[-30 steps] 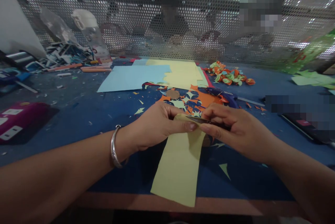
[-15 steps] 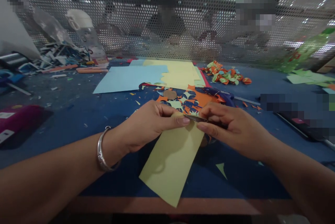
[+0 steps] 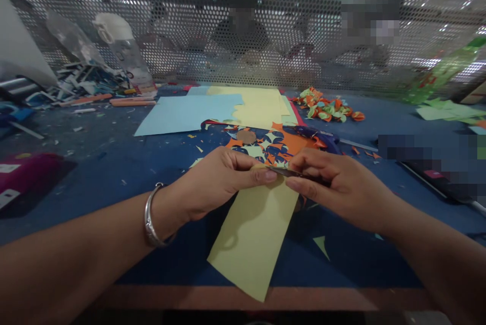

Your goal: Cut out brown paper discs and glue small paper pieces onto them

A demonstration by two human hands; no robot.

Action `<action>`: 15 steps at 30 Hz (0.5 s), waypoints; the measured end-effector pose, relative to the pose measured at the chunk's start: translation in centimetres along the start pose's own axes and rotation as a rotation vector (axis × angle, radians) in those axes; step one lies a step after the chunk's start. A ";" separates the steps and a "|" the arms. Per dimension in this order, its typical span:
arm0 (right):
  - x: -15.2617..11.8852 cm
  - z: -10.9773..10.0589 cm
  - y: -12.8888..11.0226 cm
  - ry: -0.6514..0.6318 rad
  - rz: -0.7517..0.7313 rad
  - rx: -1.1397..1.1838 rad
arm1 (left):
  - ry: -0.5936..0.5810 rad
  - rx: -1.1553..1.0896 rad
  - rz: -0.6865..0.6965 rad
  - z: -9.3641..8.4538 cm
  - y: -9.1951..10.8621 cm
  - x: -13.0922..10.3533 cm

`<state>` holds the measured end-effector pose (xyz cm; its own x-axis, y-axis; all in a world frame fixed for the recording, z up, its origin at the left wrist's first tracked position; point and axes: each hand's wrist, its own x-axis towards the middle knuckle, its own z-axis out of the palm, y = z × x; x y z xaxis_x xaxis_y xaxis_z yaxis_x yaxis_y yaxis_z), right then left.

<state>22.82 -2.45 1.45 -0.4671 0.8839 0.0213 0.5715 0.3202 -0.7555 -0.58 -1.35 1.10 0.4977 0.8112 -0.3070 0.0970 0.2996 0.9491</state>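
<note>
My left hand (image 3: 243, 178), with a silver bangle at the wrist, pinches the top end of a pale yellow paper strip (image 3: 254, 239). The strip slants down toward the table's front edge. In my right hand (image 3: 334, 183) are small dark metal scissors (image 3: 284, 171), their blades at the strip's top edge beside my left thumb. My fingers hide most of the handles. Just beyond the hands lie orange and pale green paper scraps (image 3: 273, 148) with rounded cut-outs, and a round brown disc (image 3: 246, 136).
Blue paper (image 3: 190, 112) and yellow paper (image 3: 258, 105) lie behind the scraps. A dark blue tool with a pale rod (image 3: 322, 135) lies right of them, near small folded paper pieces (image 3: 330, 107). A water bottle (image 3: 129, 56) stands back left before a perforated metal screen (image 3: 182, 21).
The lower end of the yellow strip has swung slightly to the right. Both hands and the scissors stay almost in the same place.
</note>
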 end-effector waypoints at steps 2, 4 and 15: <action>-0.1 0.0 0.0 0.011 -0.013 -0.020 | -0.013 -0.025 -0.010 0.0 0.1 0.0; -0.1 0.0 -0.1 0.022 -0.025 -0.048 | -0.033 -0.053 -0.027 0.0 0.1 0.1; -0.1 0.0 0.2 -0.060 0.003 0.004 | -0.083 -0.076 -0.119 0.0 0.4 -0.1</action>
<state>22.98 -2.44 1.26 -0.5049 0.8630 -0.0201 0.5702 0.3159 -0.7584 -0.58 -1.31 1.52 0.5563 0.7246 -0.4069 0.0956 0.4305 0.8975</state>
